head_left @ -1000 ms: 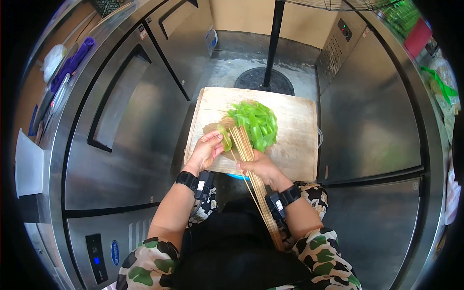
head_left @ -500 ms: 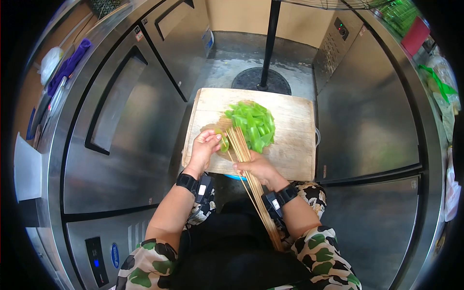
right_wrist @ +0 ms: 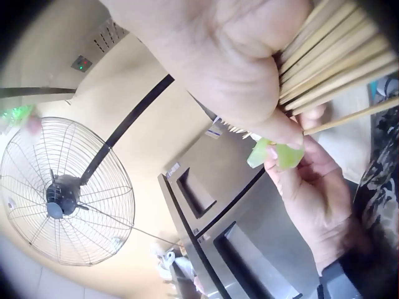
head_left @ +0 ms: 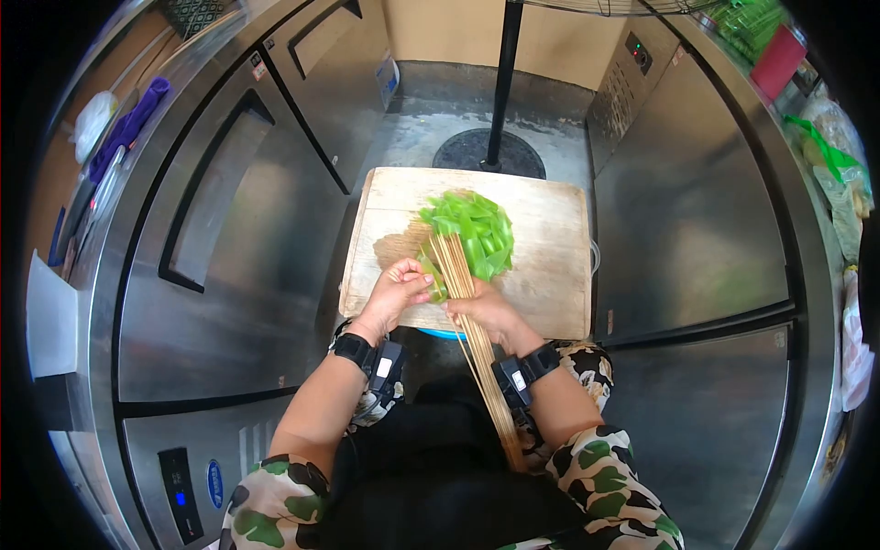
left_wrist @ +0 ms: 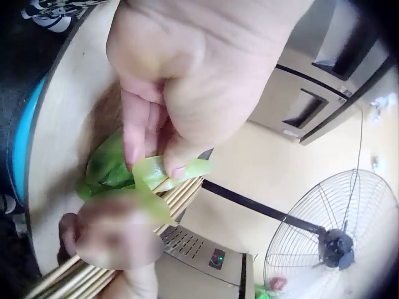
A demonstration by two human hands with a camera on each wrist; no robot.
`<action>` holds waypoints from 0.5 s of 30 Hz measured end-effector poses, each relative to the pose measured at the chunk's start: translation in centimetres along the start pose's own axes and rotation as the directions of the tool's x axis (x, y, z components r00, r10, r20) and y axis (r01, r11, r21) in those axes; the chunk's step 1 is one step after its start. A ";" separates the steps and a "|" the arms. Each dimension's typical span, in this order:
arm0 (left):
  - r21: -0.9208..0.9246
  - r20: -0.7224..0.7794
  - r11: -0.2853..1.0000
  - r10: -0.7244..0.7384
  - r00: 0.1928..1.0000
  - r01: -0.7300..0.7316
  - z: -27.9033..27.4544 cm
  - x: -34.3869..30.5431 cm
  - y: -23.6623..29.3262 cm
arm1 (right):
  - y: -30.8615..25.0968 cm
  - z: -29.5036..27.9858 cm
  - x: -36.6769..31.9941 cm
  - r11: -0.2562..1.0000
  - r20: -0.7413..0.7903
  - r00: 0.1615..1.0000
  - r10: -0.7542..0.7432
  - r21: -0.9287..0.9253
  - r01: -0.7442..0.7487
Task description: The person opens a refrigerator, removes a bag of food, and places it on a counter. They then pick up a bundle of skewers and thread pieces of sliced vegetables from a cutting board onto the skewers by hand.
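My left hand (head_left: 396, 295) pinches a thin, pale green vegetable slice (head_left: 435, 282) between thumb and fingers. My right hand (head_left: 495, 314) grips a thick bundle of bamboo skewers (head_left: 484, 356), their tips toward the cutting board (head_left: 550, 229) and their other ends near my lap. One single skewer (right_wrist: 355, 117) stands apart from the bundle and runs up to the slice in the right wrist view. Both hands are close together over the board's near edge. Just beyond them lies a pile of bright green slices (head_left: 472, 229), partly overlapped by the skewer tips.
Stainless steel cabinets (head_left: 211, 247) flank the board on the left and on the right. A black stand with a round base (head_left: 490, 153) is on the floor behind it; the left wrist view shows a wire-caged fan (left_wrist: 336, 249). Something blue (head_left: 440, 333) peeks out under the board.
My left hand has come closer to my right hand, bringing the green slice down against the bundle and the single skewer. The right hand keeps its grip on the skewers.
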State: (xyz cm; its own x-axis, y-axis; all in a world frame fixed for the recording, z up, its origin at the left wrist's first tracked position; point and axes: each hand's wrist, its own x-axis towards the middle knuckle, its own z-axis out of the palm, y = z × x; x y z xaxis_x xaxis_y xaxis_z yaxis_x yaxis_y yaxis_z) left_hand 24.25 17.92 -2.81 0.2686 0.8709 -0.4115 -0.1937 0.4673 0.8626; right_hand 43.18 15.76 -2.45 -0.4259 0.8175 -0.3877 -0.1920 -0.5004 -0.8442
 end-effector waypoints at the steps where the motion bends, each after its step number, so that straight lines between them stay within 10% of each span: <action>1: 0.014 0.003 1.000 -0.012 1.000 0.012 0.0 0.0 0.1 | 0.2 0.1 -0.1 1.000 -0.009 1.000 -0.014 -0.026 0.014; 4: 0.011 0.005 0.999 -0.050 0.999 0.050 0.3 0.1 0.3 | 1.0 -0.2 -0.4 0.974 -0.098 0.976 -0.193 -0.141 0.179; 9: -0.042 -0.150 0.995 0.087 0.985 -0.094 -1.7 2.4 -1.1 | -1.6 -1.0 -2.9 0.996 -0.086 0.993 -0.084 0.030 0.086; 12: 0.713 -0.342 0.695 0.464 0.817 -0.096 -3.2 4.2 -1.9 | -2.2 -1.2 -3.8 0.993 -0.094 0.993 -0.072 0.082 0.080; 15: 0.859 -0.275 0.512 0.492 0.826 -0.019 -2.3 4.0 -1.6 | -2.3 -1.2 -4.0 0.990 -0.095 0.994 -0.058 0.122 0.070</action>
State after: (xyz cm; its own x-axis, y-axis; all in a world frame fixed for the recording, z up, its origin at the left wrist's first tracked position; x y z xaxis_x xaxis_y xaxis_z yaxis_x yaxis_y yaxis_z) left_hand 23.48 21.04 -6.48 -0.1332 0.9911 0.0032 0.7062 0.0927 0.7020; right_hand 46.34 14.00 0.56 -0.3281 0.8687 -0.3710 -0.3278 -0.4731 -0.8178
